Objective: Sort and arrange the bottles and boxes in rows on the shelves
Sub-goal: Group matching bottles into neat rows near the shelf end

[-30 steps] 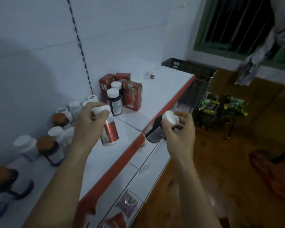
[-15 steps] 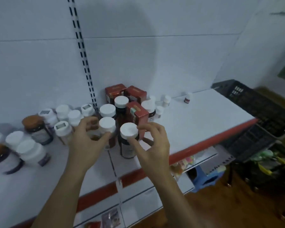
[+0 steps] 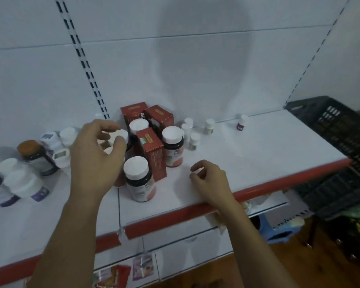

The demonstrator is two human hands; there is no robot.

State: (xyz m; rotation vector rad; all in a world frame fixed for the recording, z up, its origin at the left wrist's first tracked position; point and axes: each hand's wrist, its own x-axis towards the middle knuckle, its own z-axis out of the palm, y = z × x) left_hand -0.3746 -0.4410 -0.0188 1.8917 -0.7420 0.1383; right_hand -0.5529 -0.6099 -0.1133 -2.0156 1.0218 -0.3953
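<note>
Looking down at the white shelf (image 3: 258,154), I see my left hand (image 3: 96,156) with thumb and forefinger curled round the white cap of the far bottle (image 3: 122,134), just left of a red box (image 3: 153,156). My right hand (image 3: 210,181) hovers near the front edge, its fingers loosely curled and holding nothing. A dark bottle (image 3: 138,183) stands upright between the hands.
</note>
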